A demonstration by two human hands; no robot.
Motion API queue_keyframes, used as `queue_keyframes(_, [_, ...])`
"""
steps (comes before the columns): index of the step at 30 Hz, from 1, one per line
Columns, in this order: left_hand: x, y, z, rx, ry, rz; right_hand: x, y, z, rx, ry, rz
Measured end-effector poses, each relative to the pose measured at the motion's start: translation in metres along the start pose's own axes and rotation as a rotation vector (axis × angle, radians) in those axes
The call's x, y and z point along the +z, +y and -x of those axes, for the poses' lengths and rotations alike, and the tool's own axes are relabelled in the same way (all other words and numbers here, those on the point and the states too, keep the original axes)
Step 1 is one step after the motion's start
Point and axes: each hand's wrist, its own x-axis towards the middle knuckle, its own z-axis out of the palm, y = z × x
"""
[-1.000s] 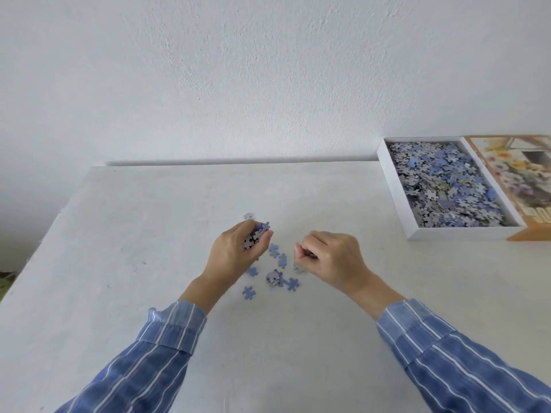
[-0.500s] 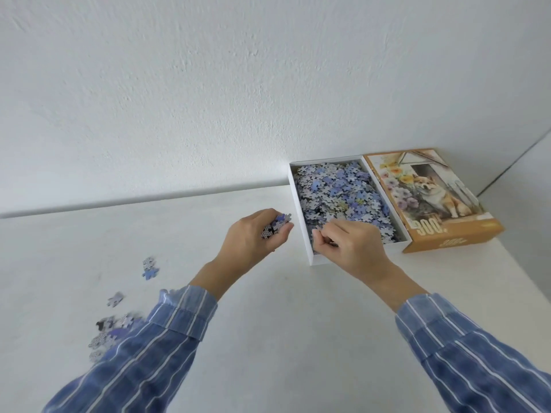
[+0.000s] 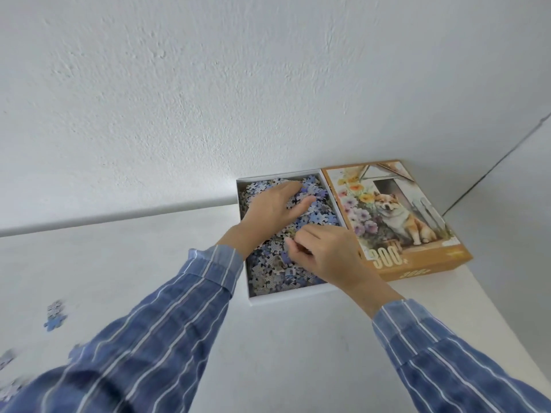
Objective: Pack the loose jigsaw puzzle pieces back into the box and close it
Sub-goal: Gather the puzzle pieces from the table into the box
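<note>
Nearest, at the left of the white bench [image 3: 298,353]: loose blue-and-grey cardboard jigsaw pieces [image 3: 55,315], light, thin, bendable, judged best swept into a cupped palm. Next, over the open white box tray [image 3: 286,296] heaped with pieces: right hand [image 3: 325,257], fingers curled, contents indiscernible; left hand [image 3: 269,208], fingers extended, resting flat on the heap, gripping nothing. Farthest: orange dog-picture cardboard lid [image 3: 402,222], against the tray's right wall, unfitted.

- A shallow white cardboard box [image 3: 283,297] sits far right on the white table [image 3: 298,353], heaped with blue-grey jigsaw pieces [image 3: 268,272].
- The left hand [image 3: 271,208] lies flat on the far pieces, fingers spread.
- The right hand [image 3: 325,257] curls over the near pieces; its grip is unclear.
- An orange dog-picture lid [image 3: 417,263] touches the box's right side.
- Loose blue pieces [image 3: 55,315] lie near left.
</note>
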Motion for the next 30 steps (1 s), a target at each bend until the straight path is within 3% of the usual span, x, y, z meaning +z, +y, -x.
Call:
queue_keyframes(6, [0.007, -0.015, -0.017, 0.149, -0.249, -0.116, 0.000, 0.008, 0.006, 0.087, -0.245, -0.215])
queue_keyframes(14, [-0.006, -0.023, 0.017, 0.125, -0.371, -0.152, -0.030, 0.008, 0.041, 0.268, -0.290, -0.227])
queue_keyframes(17, [-0.001, -0.027, 0.025, 0.137, -0.490, -0.264, -0.031, 0.002, 0.055, 0.297, -0.442, -0.156])
queue_keyframes(23, [0.007, -0.029, 0.007, -0.042, -0.542, -0.378, -0.027, 0.000, 0.036, 0.389, -0.778, -0.044])
queue_keyframes(25, [0.006, -0.027, 0.004, -0.070, -0.551, -0.348, -0.027, 0.000, 0.027, 0.399, -0.759, -0.045])
queue_keyframes(28, [0.002, -0.022, 0.010, -0.031, -0.488, -0.250, -0.030, 0.001, 0.016, 0.391, -0.424, -0.077])
queue_keyframes(30, [-0.003, -0.017, 0.018, -0.027, -0.438, -0.233, -0.026, 0.007, 0.008, 0.427, -0.329, -0.121])
